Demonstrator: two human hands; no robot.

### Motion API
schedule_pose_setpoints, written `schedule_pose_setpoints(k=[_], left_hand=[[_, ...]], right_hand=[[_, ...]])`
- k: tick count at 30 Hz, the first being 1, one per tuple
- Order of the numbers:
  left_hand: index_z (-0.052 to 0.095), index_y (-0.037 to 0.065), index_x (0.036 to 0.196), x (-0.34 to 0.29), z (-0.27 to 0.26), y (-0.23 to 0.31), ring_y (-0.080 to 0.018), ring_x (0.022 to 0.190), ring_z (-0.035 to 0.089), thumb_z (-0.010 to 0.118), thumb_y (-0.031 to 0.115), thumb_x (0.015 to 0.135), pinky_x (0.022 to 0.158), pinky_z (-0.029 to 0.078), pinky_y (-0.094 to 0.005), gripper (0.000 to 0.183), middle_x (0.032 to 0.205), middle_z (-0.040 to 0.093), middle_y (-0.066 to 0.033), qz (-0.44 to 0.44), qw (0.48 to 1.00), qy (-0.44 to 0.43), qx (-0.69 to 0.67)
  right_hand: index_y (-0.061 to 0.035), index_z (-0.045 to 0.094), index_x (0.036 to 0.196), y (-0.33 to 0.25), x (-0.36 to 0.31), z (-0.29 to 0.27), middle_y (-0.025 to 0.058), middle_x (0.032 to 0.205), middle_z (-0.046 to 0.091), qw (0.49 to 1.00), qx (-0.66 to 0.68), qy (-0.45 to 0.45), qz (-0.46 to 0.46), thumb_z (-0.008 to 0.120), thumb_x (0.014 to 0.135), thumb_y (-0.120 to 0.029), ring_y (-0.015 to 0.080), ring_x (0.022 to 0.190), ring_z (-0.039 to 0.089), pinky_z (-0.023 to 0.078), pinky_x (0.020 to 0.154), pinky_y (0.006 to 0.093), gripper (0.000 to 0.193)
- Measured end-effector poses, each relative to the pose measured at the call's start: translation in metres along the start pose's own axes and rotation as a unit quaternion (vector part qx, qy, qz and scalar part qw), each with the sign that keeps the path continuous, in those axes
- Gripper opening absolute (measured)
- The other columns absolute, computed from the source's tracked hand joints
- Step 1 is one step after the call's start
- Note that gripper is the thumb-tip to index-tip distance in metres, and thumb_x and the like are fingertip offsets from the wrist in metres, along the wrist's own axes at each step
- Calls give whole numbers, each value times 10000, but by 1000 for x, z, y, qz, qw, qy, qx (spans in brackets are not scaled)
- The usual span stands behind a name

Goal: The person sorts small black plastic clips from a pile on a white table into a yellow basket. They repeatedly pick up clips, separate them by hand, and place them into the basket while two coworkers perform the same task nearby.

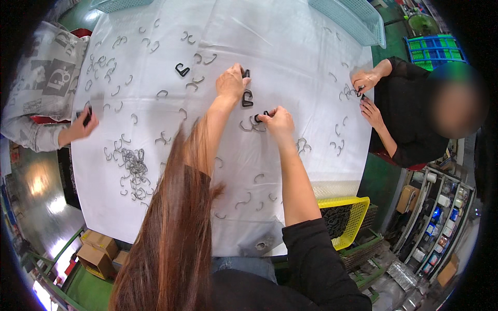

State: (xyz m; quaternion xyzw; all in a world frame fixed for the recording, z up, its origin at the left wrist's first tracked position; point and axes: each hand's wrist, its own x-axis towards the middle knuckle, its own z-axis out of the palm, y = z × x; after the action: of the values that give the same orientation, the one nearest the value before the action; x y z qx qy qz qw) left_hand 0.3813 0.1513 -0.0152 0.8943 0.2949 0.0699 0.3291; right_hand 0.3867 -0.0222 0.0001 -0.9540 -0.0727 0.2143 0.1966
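My left hand is closed, thumb and fingers pinching a small black hook-shaped piece above the white-covered table. Just below it lies another black hook-shaped piece, touched by neither hand. Closer to me, my right hand pinches a dark piece that its fingers partly cover; its exact shape cannot be made out. Thin grey C-shaped hooks lie beneath and beside that hand. A further black hook-shaped piece rests to the left of my left hand.
Grey hooks form a heap on the left and lie scattered elsewhere. A yellow basket of dark pieces stands at the near right; a pale blue basket is far right. Co-workers' hands work at both sides.
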Motion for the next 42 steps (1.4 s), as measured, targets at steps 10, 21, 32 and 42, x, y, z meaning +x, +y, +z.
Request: schedule_pose_setpoints(k=[10, 21, 32, 42], left_hand=[[629, 43, 973, -27, -61, -85, -135, 784, 627, 672, 146, 797, 552, 493, -235, 208, 764, 622, -48, -240, 742, -4, -626], [580, -4, 917, 27, -74, -129, -250, 745, 619, 781, 306, 667, 675, 492, -357, 446, 848, 638, -139, -100, 978, 177, 54], [617, 71, 1039, -43, -97, -117, -30, 572, 411, 654, 186, 828, 489, 311, -190, 243, 708, 514, 55, -191, 868, -71, -452], [607, 47, 1008, -141, -115, -119, -32, 562, 432, 598, 167, 876, 430, 318, -160, 178, 741, 526, 22, -286, 815, -24, -504]], right_hand=[[-95, 557, 848, 14, -17, -45, 11, 836, 597, 732, 648, -211, -5, 715, 753, -222, 149, 814, 621, 454, 613, 251, 224], [-41, 616, 904, -69, 9, 20, 77, 829, 664, 998, -61, -17, -29, 781, 683, -260, 201, 757, 641, 486, 668, 350, 352], [-82, 599, 994, -118, 85, -5, 80, 969, 656, 967, -166, -69, -178, 779, 678, -289, 225, 904, 615, 466, 768, 365, 418], [-76, 615, 974, -107, 67, 5, 81, 925, 656, 977, -91, -125, -149, 747, 729, -270, 186, 783, 643, 478, 661, 322, 339]])
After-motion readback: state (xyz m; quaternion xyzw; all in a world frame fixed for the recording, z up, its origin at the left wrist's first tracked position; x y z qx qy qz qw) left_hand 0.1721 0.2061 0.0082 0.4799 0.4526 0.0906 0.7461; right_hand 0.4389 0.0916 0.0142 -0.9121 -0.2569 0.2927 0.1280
